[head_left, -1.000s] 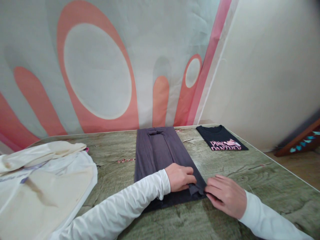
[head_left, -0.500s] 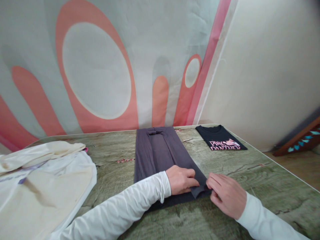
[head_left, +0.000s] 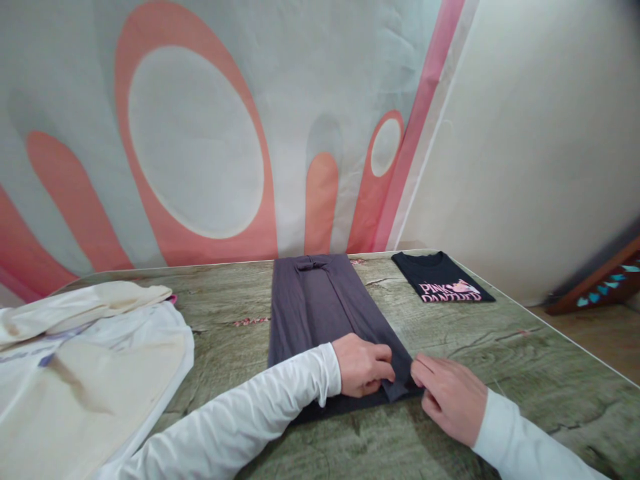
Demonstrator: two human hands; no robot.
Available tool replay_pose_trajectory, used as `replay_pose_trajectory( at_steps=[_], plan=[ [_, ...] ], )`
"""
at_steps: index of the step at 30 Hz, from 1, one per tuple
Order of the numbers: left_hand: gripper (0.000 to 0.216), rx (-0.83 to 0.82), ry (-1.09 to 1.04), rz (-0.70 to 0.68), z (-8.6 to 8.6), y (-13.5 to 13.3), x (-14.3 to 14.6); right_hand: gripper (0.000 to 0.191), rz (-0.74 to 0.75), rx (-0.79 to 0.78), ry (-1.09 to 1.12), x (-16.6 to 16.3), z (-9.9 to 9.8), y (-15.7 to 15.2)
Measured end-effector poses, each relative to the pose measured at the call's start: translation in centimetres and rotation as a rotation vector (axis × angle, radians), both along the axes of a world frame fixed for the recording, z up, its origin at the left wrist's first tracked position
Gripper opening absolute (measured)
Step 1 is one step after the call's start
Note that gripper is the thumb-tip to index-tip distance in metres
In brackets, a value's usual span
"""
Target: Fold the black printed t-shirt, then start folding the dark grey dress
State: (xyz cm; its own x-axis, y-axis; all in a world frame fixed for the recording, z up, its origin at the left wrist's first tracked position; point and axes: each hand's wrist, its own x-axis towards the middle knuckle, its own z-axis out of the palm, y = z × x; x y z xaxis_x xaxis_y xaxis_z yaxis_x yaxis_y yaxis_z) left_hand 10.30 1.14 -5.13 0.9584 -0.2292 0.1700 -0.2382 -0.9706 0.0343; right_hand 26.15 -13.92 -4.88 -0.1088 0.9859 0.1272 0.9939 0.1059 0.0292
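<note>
A dark grey garment (head_left: 320, 307) lies folded into a long strip down the middle of the wood-patterned table (head_left: 500, 353). My left hand (head_left: 363, 365) rests on its near right part, fingers curled and pinching the cloth's edge. My right hand (head_left: 447, 397) grips the same near right corner from the outside, fingers closed on the fabric. Both arms wear white sleeves.
A pile of cream and white cloth (head_left: 80, 360) covers the table's left side. A folded black T-shirt with pink print (head_left: 443, 277) lies at the far right corner. A wall hanging with red shapes (head_left: 200, 133) stands behind the table. The table edge runs along the right.
Both hands have shifted slightly along the garment's near right corner, pressing the small raised fold flatter. The left fingers have curled in more.
</note>
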Motion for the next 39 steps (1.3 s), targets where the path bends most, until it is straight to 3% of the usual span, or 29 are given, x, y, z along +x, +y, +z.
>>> replay_pose_trajectory(
  at_steps=[6, 12, 15, 18, 21, 24, 26, 28, 33, 39],
  plan=[
    [0.024, 0.033, -0.037, -0.008, -0.2, 0.0, 0.0, 0.019, 0.002, -0.065, 0.116, 0.0, 0.3, -0.2],
    [0.035, -0.040, -0.101, -0.007, 0.4, -0.4, -0.3, 0.009, 0.125, -0.277, 0.469, 2.0, 1.4, 1.2],
    [0.036, -0.080, -0.103, 0.014, 0.7, -0.7, -0.6, 0.014, 0.164, -0.154, 0.533, 3.1, 2.1, 4.3],
    [0.036, -0.134, -0.084, 0.034, 1.0, -1.0, -0.8, 0.030, 0.214, 0.022, 0.521, 3.3, 1.4, 8.5],
    [0.034, -0.134, -0.104, 0.156, 1.2, -0.6, -0.6, 0.039, 0.294, 0.136, 0.437, 3.0, -0.9, 12.6],
    [0.031, -0.081, -0.177, 0.454, 1.0, 0.8, -0.4, 0.041, 0.338, 0.179, 0.378, 3.0, -3.5, 15.4],
    [0.030, -0.035, -0.202, 0.639, 0.6, 2.0, -0.3, 0.040, 0.310, 0.165, 0.330, 3.1, -4.7, 16.2],
    [0.033, 0.000, -0.187, 0.740, 0.0, 3.0, -0.3, 0.039, 0.235, 0.127, 0.259, 3.4, -5.1, 16.3],
    [0.036, 0.058, -0.133, 0.775, -0.8, 3.8, -0.3, 0.038, 0.006, 0.045, 0.102, 4.2, -4.2, 15.6],
    [0.033, 0.007, -0.178, 0.742, -0.8, 3.2, -0.4, 0.031, 0.012, 0.119, 0.145, 3.5, -3.0, 16.2]
  ],
)
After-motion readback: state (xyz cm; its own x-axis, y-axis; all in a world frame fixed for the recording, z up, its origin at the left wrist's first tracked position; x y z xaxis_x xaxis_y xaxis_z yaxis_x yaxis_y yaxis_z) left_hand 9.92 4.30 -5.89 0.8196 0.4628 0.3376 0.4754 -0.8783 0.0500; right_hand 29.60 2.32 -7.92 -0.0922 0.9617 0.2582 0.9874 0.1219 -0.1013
